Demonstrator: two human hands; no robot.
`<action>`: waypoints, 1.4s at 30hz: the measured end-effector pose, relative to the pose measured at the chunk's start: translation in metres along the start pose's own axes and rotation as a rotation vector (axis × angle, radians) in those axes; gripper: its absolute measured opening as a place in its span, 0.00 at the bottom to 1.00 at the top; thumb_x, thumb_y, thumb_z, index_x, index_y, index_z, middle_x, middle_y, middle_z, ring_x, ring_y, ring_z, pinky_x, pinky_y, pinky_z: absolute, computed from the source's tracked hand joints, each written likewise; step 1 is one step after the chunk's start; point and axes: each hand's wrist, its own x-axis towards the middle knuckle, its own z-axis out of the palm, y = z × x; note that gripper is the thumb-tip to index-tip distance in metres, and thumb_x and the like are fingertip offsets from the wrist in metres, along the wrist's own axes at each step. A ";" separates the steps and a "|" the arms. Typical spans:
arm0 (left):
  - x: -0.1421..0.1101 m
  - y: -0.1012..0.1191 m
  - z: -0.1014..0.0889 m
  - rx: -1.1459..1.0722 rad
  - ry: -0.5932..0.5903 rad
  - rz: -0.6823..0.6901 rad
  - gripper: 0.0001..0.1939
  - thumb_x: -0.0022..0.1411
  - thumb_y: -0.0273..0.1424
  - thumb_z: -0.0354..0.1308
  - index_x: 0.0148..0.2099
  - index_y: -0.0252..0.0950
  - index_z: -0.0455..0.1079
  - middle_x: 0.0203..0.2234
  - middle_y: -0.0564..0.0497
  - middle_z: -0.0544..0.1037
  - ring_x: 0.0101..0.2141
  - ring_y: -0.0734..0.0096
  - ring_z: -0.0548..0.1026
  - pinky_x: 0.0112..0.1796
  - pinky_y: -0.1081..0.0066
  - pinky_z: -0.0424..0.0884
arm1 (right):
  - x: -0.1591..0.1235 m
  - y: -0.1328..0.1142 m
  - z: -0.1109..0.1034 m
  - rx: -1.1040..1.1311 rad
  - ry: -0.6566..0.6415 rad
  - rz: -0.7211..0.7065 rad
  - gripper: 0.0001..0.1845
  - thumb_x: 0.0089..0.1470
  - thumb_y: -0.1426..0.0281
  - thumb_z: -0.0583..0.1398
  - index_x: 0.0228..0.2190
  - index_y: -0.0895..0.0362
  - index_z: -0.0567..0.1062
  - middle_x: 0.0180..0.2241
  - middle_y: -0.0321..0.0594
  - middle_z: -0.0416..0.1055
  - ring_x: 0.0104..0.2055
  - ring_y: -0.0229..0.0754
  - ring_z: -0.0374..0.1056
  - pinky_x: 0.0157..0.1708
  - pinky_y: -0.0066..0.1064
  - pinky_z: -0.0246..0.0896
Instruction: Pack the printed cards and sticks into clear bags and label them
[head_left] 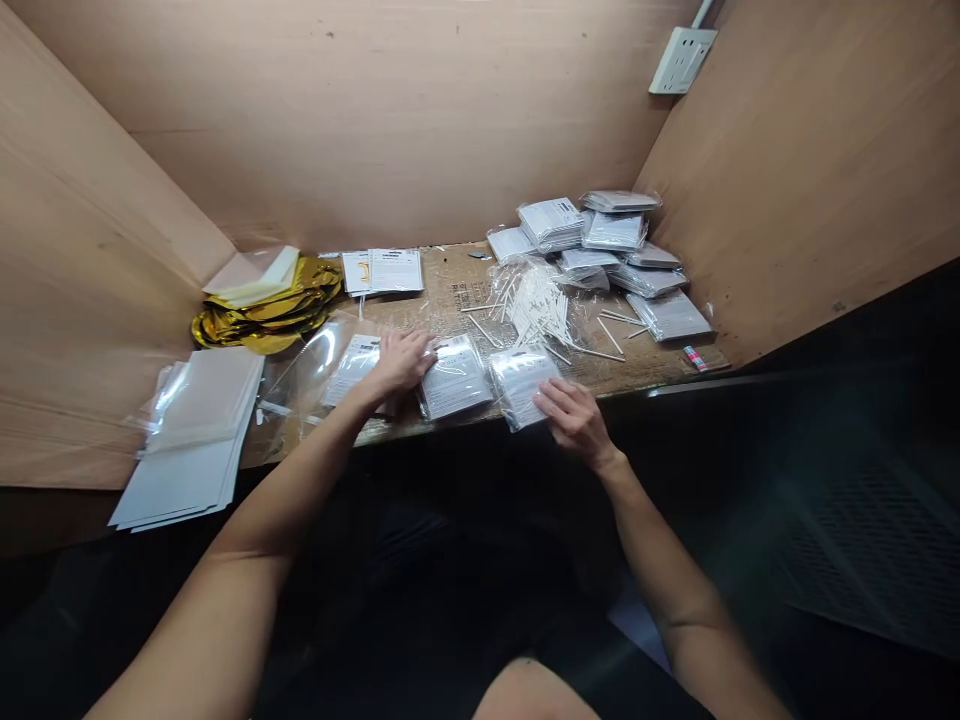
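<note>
Three clear-wrapped packets of printed white cards lie in a row along the table's front edge. My left hand is between the left packet and the middle packet. Its fingers are bent and together, with the tips at the middle packet's upper left edge; what lies under the palm is hidden. My right hand grips the lower right side of the right packet, which sits slightly tilted at the edge. Just behind this packet is a loose heap of thin white sticks.
Several wrapped packets are piled at the back right, near a small pink-and-blue item. Gold foil sheets, loose cards and a stack of white sheets lie leftward. Wooden panels enclose the table.
</note>
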 end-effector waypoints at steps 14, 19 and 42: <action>0.054 0.094 0.007 0.077 -0.141 0.281 0.27 0.70 0.53 0.60 0.48 0.33 0.83 0.52 0.33 0.83 0.63 0.34 0.70 0.63 0.40 0.62 | 0.017 0.027 0.010 1.078 0.789 0.738 0.16 0.60 0.54 0.69 0.45 0.48 0.78 0.46 0.40 0.83 0.54 0.51 0.80 0.60 0.51 0.76; 0.087 0.120 0.015 -0.038 -0.336 0.240 0.09 0.62 0.35 0.66 0.30 0.37 0.76 0.30 0.43 0.81 0.41 0.52 0.79 0.51 0.55 0.70 | 0.054 0.071 0.017 1.452 0.692 0.799 0.16 0.53 0.62 0.74 0.41 0.46 0.78 0.48 0.34 0.83 0.54 0.46 0.80 0.62 0.50 0.76; -0.087 0.041 0.024 0.239 -0.055 0.372 0.44 0.71 0.55 0.59 0.80 0.41 0.60 0.80 0.40 0.53 0.80 0.38 0.45 0.76 0.38 0.42 | 0.059 -0.044 0.066 0.756 0.496 0.452 0.18 0.73 0.58 0.59 0.57 0.49 0.80 0.50 0.46 0.84 0.53 0.55 0.82 0.57 0.51 0.79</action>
